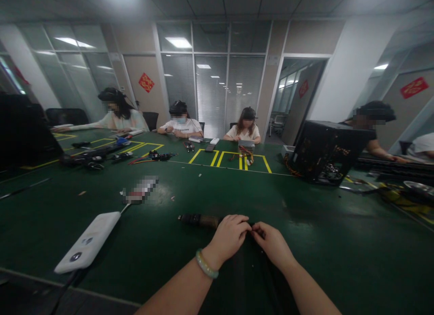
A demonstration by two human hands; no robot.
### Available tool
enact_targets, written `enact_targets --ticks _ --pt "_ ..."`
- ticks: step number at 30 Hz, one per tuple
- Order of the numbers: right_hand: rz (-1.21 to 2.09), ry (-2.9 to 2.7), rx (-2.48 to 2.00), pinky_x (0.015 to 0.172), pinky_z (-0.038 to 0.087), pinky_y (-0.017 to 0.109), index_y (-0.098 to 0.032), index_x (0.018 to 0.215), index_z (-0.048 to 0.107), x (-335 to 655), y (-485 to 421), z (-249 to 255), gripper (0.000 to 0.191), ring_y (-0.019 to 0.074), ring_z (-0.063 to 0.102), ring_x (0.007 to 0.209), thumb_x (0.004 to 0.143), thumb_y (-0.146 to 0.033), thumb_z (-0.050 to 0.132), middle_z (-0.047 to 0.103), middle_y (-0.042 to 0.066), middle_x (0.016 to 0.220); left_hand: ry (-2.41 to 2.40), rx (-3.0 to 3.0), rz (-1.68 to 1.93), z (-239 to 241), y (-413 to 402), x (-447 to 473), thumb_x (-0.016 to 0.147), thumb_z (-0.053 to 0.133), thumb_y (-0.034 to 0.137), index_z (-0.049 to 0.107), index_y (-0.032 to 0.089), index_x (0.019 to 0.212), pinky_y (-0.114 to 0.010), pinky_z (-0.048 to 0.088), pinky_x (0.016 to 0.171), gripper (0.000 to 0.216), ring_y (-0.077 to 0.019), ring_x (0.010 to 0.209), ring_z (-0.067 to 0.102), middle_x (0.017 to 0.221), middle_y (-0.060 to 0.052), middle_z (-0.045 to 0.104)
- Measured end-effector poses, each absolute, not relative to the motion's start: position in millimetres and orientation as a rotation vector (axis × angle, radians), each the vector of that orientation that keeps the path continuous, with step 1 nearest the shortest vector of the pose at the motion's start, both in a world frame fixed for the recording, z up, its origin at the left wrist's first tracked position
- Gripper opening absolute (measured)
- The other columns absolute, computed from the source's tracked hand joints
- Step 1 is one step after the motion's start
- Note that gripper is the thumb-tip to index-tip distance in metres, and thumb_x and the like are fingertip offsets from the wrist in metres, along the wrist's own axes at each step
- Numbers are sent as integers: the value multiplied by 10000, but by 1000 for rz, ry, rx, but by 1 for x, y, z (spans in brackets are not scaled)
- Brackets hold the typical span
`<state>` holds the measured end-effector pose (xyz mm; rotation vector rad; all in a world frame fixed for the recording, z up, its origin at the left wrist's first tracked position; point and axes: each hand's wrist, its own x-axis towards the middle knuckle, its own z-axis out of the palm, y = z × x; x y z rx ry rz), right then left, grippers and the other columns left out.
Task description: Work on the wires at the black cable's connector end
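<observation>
Dark bundle lies on the desk, right of the white power strip. My left hand curls over it, likely steadying it; right hand has fingertips pinched together at its end, probably for fine control. Can't tell what's between them.

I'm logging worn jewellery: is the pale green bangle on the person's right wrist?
No, the pale green bangle circles the wrist of the left hand, while the right hand wears none.
</observation>
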<state>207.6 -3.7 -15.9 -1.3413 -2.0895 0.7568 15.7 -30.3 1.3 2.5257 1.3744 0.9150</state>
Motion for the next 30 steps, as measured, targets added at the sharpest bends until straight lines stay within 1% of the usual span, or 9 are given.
enact_targets --ticks 3,7,10,15,17,21,23,27,30 --pt "761 -2086 -1320 654 425 249 -243 895 660 207 -3 -17 131 178 633 739 873 -291 540 689 -11 801 1422 2518 950 3 -32 17 862 553 91 606 234 1078 -396 350 1072 264 -187 1199 498 1264 -26 574" --pt "762 -2082 -1321 655 425 250 -248 912 661 207 -3 -16 128 177 636 739 876 -283 543 691 -12 806 1513 2548 941 1 -32 18 868 564 126 612 226 1030 -434 251 1143 197 -199 1217 484 1249 -32 580" --pt "770 -2086 -1323 643 420 248 -251 906 664 207 -3 -15 128 174 635 726 880 -284 543 693 -14 800 1532 2555 894 -2 -31 17 860 579 122 615 239 1047 -432 293 1114 223 -206 1202 491 1248 -24 581" --pt "792 -2063 -1311 630 419 243 -252 921 668 207 -3 -17 140 171 639 722 891 -303 541 697 -15 803 1510 2526 865 0 -32 14 837 611 112 619 265 1051 -398 377 1020 264 -203 1139 513 1213 -5 585" --pt "794 -2059 -1300 638 422 243 -249 911 668 207 -3 -18 133 170 640 718 889 -304 548 695 -18 790 1490 2522 866 2 -33 14 833 618 113 617 275 1058 -389 378 1010 276 -203 1134 511 1206 3 585" --pt "803 -2062 -1288 655 427 242 -251 917 668 208 -2 -18 125 172 646 744 885 -296 556 702 -19 814 1507 2474 896 5 -33 16 828 614 105 575 265 1143 -375 393 985 356 -201 1090 529 1156 -6 603" --pt "801 -2069 -1286 661 428 242 -253 923 668 208 -3 -16 131 172 647 749 889 -293 548 703 -20 821 1520 2470 895 4 -33 17 830 609 104 579 252 1125 -374 395 981 332 -201 1079 534 1134 -11 609" --pt "784 -2086 -1313 649 424 243 -248 898 663 208 -4 -12 131 170 642 731 893 -297 541 698 -19 799 1498 2528 856 3 -33 15 849 592 106 619 266 1045 -389 379 998 254 -205 1127 513 1191 -4 584" --pt "781 -2079 -1334 643 425 246 -245 903 665 207 -5 -10 135 173 640 720 890 -293 539 698 -15 789 1493 2537 842 3 -33 14 860 582 111 619 282 1073 -398 376 1003 275 -209 1150 501 1233 -2 566"
